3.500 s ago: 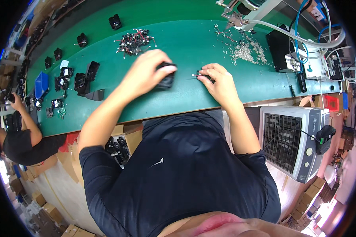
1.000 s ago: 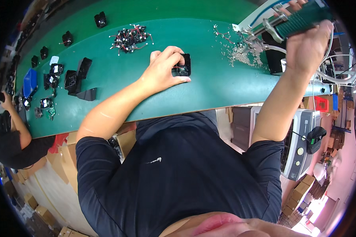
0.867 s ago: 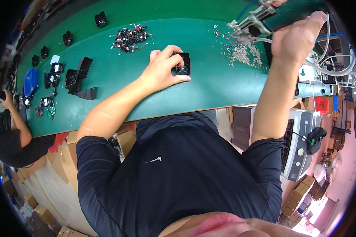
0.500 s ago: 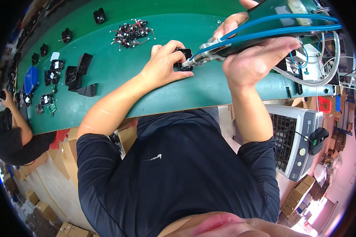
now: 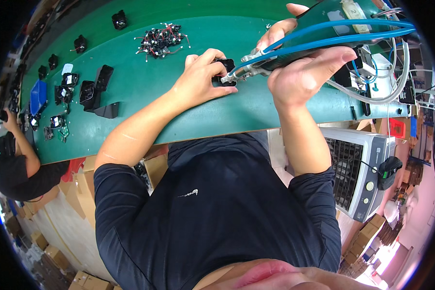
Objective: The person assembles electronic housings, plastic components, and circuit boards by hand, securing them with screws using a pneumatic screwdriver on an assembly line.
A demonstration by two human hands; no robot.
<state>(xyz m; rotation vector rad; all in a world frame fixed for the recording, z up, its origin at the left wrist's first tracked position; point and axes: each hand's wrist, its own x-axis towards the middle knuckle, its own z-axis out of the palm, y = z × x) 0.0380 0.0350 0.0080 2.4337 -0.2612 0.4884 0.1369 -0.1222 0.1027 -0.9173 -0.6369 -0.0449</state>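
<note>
On the green table, my left hand [image 5: 198, 75] curls its fingers and thumb round a small black plastic housing [image 5: 225, 64], pinning it down. My right hand [image 5: 295, 82] grips an air-fed screwdriver [image 5: 263, 60], with fingers on its far side and the thumb stretched along the near side. Its silver nose [image 5: 241, 72] points down to the left and meets the housing's open side, between the left thumb and fingers. Exactly where the tip touches is too small to tell. Blue air hoses [image 5: 343, 24] run along the tool to the right.
A pile of small black parts with red wires [image 5: 162, 41] lies beyond my left hand. Black housings [image 5: 101, 77] and a blue tray [image 5: 38, 96] are further left, where another person's arm [image 5: 17, 130] reaches in. A grey air cooler [image 5: 367, 169] stands right, below the table edge.
My right hand and the screwdriver have shifted slightly left, tilting a little toward the housing. My left hand and the housing have hardly moved.
</note>
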